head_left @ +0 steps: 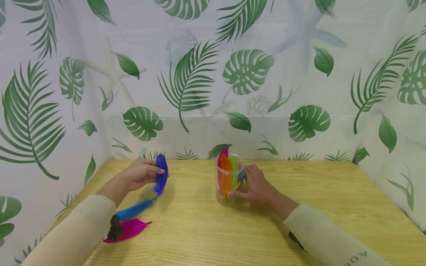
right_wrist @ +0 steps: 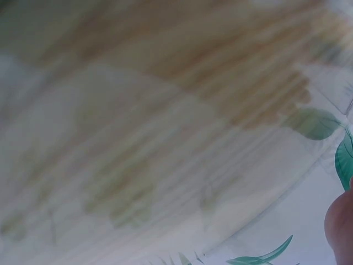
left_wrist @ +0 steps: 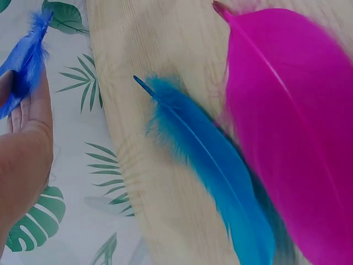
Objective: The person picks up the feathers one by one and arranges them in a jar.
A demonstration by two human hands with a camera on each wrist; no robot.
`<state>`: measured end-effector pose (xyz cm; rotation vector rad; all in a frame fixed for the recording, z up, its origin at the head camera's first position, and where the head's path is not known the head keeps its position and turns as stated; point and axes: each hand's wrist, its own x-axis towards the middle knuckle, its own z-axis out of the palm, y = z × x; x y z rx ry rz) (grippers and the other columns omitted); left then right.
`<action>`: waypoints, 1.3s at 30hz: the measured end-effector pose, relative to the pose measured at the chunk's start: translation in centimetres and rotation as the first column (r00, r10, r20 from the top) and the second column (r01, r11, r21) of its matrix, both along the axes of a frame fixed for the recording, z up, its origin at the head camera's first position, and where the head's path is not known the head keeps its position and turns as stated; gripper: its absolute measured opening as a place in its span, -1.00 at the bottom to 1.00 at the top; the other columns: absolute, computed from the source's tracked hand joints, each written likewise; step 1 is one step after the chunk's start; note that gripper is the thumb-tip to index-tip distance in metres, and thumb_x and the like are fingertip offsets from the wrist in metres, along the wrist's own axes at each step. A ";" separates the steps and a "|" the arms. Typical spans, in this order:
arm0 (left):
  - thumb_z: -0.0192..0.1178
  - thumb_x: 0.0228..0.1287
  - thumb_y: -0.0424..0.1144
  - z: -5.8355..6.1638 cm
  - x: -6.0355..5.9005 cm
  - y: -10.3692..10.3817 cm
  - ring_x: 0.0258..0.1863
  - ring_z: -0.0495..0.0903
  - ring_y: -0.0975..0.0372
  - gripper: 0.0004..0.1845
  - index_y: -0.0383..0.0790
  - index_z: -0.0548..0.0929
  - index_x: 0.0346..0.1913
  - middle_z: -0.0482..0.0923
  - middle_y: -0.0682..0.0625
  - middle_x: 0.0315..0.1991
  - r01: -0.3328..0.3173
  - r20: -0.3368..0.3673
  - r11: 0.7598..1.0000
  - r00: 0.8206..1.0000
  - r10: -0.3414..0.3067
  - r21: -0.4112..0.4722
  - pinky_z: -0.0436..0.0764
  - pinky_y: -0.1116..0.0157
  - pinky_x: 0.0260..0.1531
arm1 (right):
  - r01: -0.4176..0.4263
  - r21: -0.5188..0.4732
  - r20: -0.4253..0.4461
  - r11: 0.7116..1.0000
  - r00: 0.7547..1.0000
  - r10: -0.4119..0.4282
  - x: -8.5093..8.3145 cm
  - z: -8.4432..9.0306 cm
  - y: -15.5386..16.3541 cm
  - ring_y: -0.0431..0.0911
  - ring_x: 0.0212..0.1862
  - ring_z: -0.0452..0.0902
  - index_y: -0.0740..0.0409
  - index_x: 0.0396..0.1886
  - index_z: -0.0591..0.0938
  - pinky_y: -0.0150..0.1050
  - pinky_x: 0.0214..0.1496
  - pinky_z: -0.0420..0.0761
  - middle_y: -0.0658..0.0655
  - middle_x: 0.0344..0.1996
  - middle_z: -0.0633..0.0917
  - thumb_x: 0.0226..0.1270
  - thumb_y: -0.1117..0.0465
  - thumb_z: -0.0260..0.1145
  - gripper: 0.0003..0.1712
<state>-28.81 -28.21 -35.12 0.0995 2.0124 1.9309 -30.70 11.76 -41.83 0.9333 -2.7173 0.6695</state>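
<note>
Left hand: your left hand (head_left: 141,173) is raised a little above the table (head_left: 199,229), fingers curled together and pinching the dark blue feather (head_left: 161,178) against the thumb.
Dark blue feather: it sits between your left fingertips and hangs down past them, with its quill end pointing toward the table; in the left wrist view it shows at the top left, lying against your fingers (left_wrist: 25,105).
Light blue feather: the light blue feather (head_left: 133,210) lies flat on the table just below and behind your left fingers, close under the tip of the held feather; whether the two touch, you cannot tell. The left wrist view shows it running slantwise across the wood, quill up and to the left.
Magenta feather: the magenta feather (head_left: 128,229) lies flat just beside the light blue one, further from your left fingers and nearer your sleeve (head_left: 76,232); in the left wrist view the two overlap at their lower ends.
Jar: the clear jar (head_left: 229,184) stands upright on the table, well to the right of your left fingers, with pink, orange and green feathers (head_left: 227,170) standing in it.
Right hand: your right hand (head_left: 254,186) is wrapped on the right side of the jar, fingers curled round its wall and thumb low near its base.
Right wrist view: blurred; only wood grain, leafy cloth and an edge of skin show.
</note>
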 end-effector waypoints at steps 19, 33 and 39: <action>0.08 0.39 -0.51 2.1 -0.8 2.2 -0.12 0.75 0.11 -0.47 -0.67 0.21 0.33 0.67 -0.29 -0.02 -0.018 -0.006 1.000 1.000 0.018 0.007 0.66 0.22 0.03 | -0.005 0.005 -0.012 1.000 1.000 0.005 0.1 0.2 -0.1 0.09 0.18 0.31 0.27 0.37 0.35 0.13 0.34 0.31 0.22 0.18 0.53 0.10 -0.30 0.43 0.03; -0.03 0.48 -0.46 3.3 -1.0 4.0 -0.07 0.74 0.09 -0.52 -0.66 0.25 0.36 0.61 -0.40 0.10 0.007 -0.013 0.999 1.000 -0.007 0.033 0.65 0.19 0.05 | 0.009 0.002 0.014 1.000 1.000 -0.009 0.1 0.1 0.0 0.06 0.20 0.30 0.22 0.37 0.35 0.12 0.33 0.33 0.18 0.19 0.52 0.10 -0.36 0.40 0.04; 0.00 0.44 -0.49 4.0 -1.1 4.8 0.09 0.66 -0.09 -0.54 -0.68 0.29 0.31 0.64 -0.33 0.03 0.028 -0.025 0.999 0.999 -0.027 0.039 0.65 0.18 0.04 | 0.009 -0.004 0.016 1.000 1.000 -0.009 0.1 0.1 0.0 0.06 0.20 0.31 0.21 0.36 0.36 0.11 0.33 0.33 0.18 0.19 0.53 0.09 -0.36 0.41 0.03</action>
